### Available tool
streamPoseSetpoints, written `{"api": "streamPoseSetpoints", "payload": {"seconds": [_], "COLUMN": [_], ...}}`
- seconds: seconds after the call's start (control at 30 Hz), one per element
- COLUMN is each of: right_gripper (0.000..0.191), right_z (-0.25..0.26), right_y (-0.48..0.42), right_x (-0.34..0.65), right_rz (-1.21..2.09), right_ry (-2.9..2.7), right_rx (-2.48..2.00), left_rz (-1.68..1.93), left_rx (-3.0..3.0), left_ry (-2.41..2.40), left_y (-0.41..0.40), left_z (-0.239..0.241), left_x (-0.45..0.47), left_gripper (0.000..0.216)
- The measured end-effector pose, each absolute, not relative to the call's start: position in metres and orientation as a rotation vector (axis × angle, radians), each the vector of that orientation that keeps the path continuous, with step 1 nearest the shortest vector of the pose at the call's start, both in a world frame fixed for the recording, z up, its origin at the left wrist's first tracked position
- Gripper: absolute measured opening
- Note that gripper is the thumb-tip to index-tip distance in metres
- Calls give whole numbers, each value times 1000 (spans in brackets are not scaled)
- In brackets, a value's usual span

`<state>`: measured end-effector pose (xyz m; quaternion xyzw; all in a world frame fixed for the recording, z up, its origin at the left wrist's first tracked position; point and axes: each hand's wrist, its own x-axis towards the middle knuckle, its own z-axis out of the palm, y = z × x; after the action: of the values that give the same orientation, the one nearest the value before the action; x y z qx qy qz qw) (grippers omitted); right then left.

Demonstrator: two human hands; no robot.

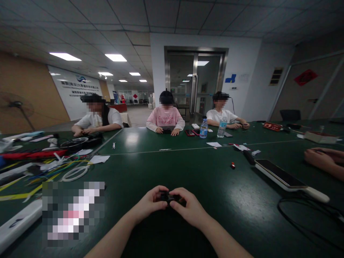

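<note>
Just above the near part of the table, a small dark object (168, 196) is pinched between both my hands. Its kind is hard to make out because my fingers cover much of it. My left hand (148, 203) closes on its left side, thumb below and fingers curled over the top. From the other side, my right hand (191, 205) grips it the same way. Both thumbs almost meet at its near edge. Farther off to the right, a small red and black piece (232, 165) lies on the green table (204, 170).
Cables (76, 172) and a white power strip (20, 224) lie at left, beside a blurred-out item (77, 211). A phone (279, 173) rests on a white holder at right, near a black cord (301, 224). Bottles (203, 129) stand farther back. Another person's hands (324, 159) are at far right.
</note>
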<state>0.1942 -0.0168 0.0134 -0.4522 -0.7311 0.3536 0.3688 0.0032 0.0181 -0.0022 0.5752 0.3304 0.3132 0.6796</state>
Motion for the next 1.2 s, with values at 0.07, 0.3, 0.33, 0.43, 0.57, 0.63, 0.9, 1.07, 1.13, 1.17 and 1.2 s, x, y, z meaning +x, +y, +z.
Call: {"api": "streamPoseSetpoints", "payload": {"seconds": [0.07, 0.3, 0.33, 0.43, 0.57, 0.63, 0.9, 1.07, 1.13, 1.17, 1.2], "right_gripper": [21, 20, 19, 19, 18, 18, 17, 15, 14, 14, 14], "right_z": [12, 11, 11, 12, 12, 12, 11, 9, 9, 10, 11], "right_y": [-16, -16, -16, -16, -16, -17, -16, -12, -12, -11, -11], "right_x": [193, 193, 193, 193, 194, 193, 193, 196, 197, 198, 199], "right_rz": [910, 939, 941, 945, 946, 948, 929, 915, 898, 892, 889], "right_ry": [-1881, -1887, -1883, -1882, -1892, -1890, -1840, -1795, -1776, -1767, -1759], "right_rx": [-1159, -1170, -1172, -1171, -1164, -1167, -1113, -1115, -1112, -1114, -1120], "left_rz": [694, 679, 679, 686, 693, 687, 677, 687, 690, 685, 679], "left_rx": [1291, 1334, 1330, 1312, 1317, 1322, 1325, 1317, 1303, 1294, 1285], "left_ry": [730, 745, 747, 744, 739, 736, 729, 730, 734, 738, 740], "left_y": [18, 21, 21, 21, 21, 21, 19, 20, 20, 20, 20], "left_z": [-3, -9, -8, -8, -7, -7, -4, -4, -4, -4, -4], "left_x": [3, 3, 3, 3, 3, 2, 2, 3, 3, 3, 3], "left_gripper": [42, 42, 42, 44, 44, 43, 41, 41, 42, 42, 42]}}
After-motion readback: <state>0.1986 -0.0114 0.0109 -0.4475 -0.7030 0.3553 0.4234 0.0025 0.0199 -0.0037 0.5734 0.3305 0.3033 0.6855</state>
